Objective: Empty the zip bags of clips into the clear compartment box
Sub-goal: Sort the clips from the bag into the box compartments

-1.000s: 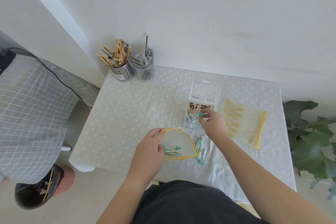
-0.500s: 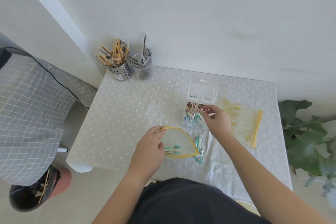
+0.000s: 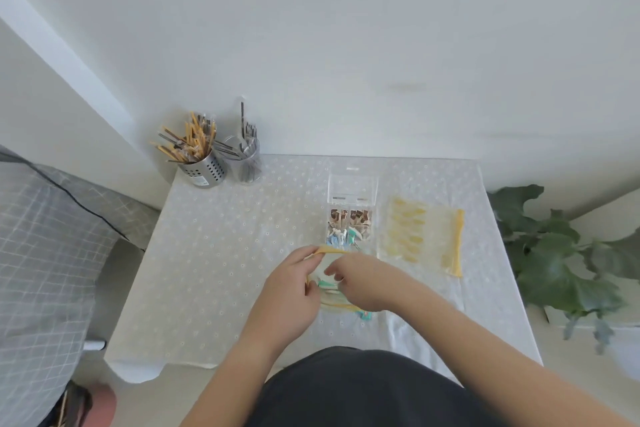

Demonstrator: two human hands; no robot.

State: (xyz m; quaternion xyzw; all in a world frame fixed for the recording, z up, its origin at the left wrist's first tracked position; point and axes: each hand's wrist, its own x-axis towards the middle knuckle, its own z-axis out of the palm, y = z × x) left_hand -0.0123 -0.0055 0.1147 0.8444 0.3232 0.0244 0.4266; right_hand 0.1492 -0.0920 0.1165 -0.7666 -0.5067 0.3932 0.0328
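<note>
**Step in hand: taking the clips out of the bag.**

1. My left grip pinches the yellow rim of the bag, thumb and fingers curled round it, and lifts the mouth open above the surface.
2. My right grip is at the bag mouth with its fingers curled down inside. I cannot tell whether it has closed on a clip, because the hand covers the fingertips.

**To do this well:**
- I should keep the rim raised and taut so the mouth stays wide. A slack rim would likely fold over my fingers.
- I should take only a few clips at a time. They are small and springy, and an overfull pinch may shed some on the way across.
- Tipping the bag straight over the box is an option once the load is light.

**Position of the parts:**
- The teal clips lie in the bag between my two grips, just under my right fingertips.
- The box stands just beyond the bag, near my right grip, with its lid open toward the wall. Brown and teal clips are in it.
- One or two loose clips lie on the surface at the bag's near edge, under my right wrist.
- A second bag lies flat to the right of the box.
</note>
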